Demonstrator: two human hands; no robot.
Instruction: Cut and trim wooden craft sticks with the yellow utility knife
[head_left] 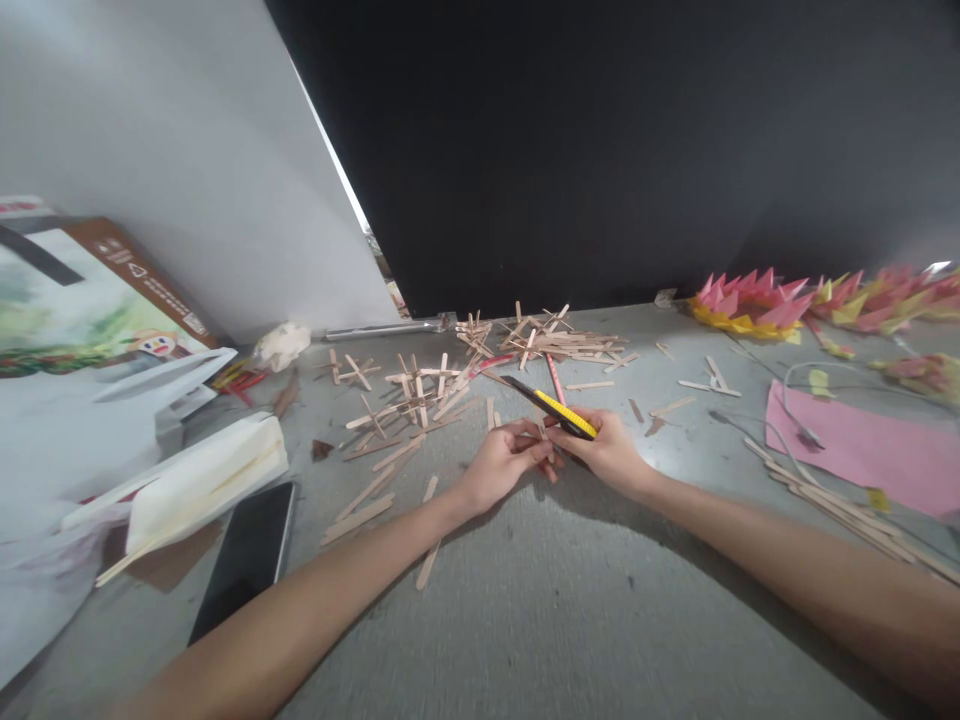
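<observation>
A yellow and black box cutter (564, 411) rests in my right hand (607, 452), its dark blade end pointing up and to the left. My left hand (504, 462) meets the right one at the middle, fingers pinched on a small wooden craft stick (550, 456) that is mostly hidden by the fingertips. Fingers of the right hand also touch this stick. Just beyond the hands lie many loose craft sticks (367, 511) and several crossed stick pieces (418, 390). A red and white pen-like stick (556, 379) lies behind the cutter.
A black phone (247, 550), a paper packet (206, 485) and a printed bag (97, 300) are at left. Pink and yellow folded-paper pieces (750, 302), pink paper (862, 440), a cable (806, 434) and more sticks (840, 510) are at right. A dark panel (600, 150) stands behind.
</observation>
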